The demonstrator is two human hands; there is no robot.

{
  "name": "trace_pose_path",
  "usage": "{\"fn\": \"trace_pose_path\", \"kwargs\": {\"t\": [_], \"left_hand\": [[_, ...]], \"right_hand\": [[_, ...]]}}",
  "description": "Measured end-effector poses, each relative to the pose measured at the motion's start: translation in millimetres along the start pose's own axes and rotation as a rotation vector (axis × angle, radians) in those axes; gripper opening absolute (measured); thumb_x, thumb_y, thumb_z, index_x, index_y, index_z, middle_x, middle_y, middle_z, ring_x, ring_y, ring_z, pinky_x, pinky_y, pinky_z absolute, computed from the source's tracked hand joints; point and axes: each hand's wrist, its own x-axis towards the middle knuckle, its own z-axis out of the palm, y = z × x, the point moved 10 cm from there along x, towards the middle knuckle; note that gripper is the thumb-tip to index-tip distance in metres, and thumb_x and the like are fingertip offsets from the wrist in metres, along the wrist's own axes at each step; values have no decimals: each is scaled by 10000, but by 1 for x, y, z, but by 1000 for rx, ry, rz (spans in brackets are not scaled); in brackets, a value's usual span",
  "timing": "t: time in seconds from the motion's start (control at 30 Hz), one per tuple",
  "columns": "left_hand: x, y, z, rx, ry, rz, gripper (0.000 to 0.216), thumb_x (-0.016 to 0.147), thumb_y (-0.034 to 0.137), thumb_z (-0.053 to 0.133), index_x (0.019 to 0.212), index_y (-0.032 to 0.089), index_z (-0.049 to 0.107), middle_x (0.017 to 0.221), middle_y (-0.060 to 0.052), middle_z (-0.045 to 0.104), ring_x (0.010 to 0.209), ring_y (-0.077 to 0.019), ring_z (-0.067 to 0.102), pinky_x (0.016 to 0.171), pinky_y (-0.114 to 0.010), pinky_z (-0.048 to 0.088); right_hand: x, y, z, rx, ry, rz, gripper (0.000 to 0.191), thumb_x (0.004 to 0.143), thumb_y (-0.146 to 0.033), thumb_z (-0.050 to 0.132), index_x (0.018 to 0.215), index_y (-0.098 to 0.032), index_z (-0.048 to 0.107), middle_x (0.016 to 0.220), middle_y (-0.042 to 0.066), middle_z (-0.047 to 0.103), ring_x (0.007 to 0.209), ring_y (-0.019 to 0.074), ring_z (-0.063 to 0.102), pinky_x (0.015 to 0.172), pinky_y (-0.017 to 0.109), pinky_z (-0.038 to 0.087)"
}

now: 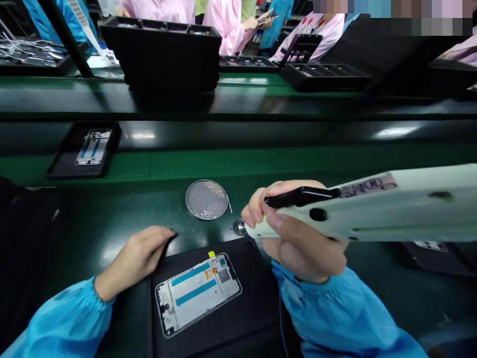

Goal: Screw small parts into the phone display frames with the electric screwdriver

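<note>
Wearer's bare hands: two, a left hand (132, 258) and a right hand (307, 256). Blue sleeves (65, 318) behind them: two. Electric screwdriver (395, 214): one. Round perforated dish (204, 201): one, plus one thin white sliver (229, 203) beside it. Phone frames: one near (196, 306), one far left (89, 155); at right a partly hidden piece (430, 246), probably the third. Shallow black trays (257, 308): three, one to each. On the near frame: two long blue strips (196, 293), one yellow tab (211, 254), one orange connector (210, 274). Far side of bench (186, 161): one tall black bin (167, 57), two low compartment trays (328, 71), three red-tipped tools (310, 22).
</note>
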Motion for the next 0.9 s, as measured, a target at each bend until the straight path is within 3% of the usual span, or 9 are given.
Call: {"fn": "trace_pose_path", "kwargs": {"t": [0.13,0.27,0.43,0.53,0.6,0.7,0.8,0.9], "left_hand": [[5,-26,0,44,-29,-14,239,953,301,570,1135,177,665,1065,-92,631,971,-196,617,834,-337,529],[12,-32,15,64,-87,23,278,899,433,637,1094,254,723,1011,-77,583,956,-221,570,841,-393,481],[38,-22,37,14,-94,58,282,920,417,614,1094,217,708,954,-53,611,909,-172,580,815,-316,496],[40,-22,26,4,-53,19,268,956,349,571,1154,188,654,1074,-61,642,973,-151,614,844,-265,517],[21,-26,6,41,-3,-45,256,981,289,519,1181,168,625,1140,-85,639,1019,-169,621,883,-293,518],[-31,-25,-16,173,11,-100,347,964,271,528,1287,151,574,1274,-141,597,1149,-267,582,969,-419,488],[-76,-14,-7,378,-151,-10,590,940,351,543,1466,125,399,1456,-170,479,1333,-364,449,1059,-509,436],[-86,-9,5,385,-236,82,690,928,362,548,1514,99,297,1488,-179,444,1395,-365,383,1088,-491,434]], "right_hand": [[-1,0,0,-3,8,11,194,687,-185,707,863,-265,703,615,-11,510,528,149,514,442,323,409],[-1,-1,0,-1,17,5,201,681,-178,705,863,-264,707,616,-10,521,527,149,518,446,327,411],[-1,1,-4,29,41,25,217,666,-146,706,852,-257,699,615,-18,528,528,146,523,455,328,418],[0,0,-3,18,17,14,215,673,-156,709,860,-261,697,615,-19,529,534,150,527,451,327,416],[0,-1,-4,-12,12,26,207,685,-160,704,865,-261,693,616,-15,530,550,158,534,463,335,424],[-1,0,-7,-47,27,61,199,690,-137,693,853,-251,689,623,-13,530,567,165,547,491,354,440],[0,-1,-8,-50,27,48,190,685,-131,688,844,-235,694,628,-13,530,562,165,554,493,360,443],[2,-3,-7,-39,18,6,175,690,-129,675,838,-219,701,616,-14,525,549,163,553,474,353,434]]}}
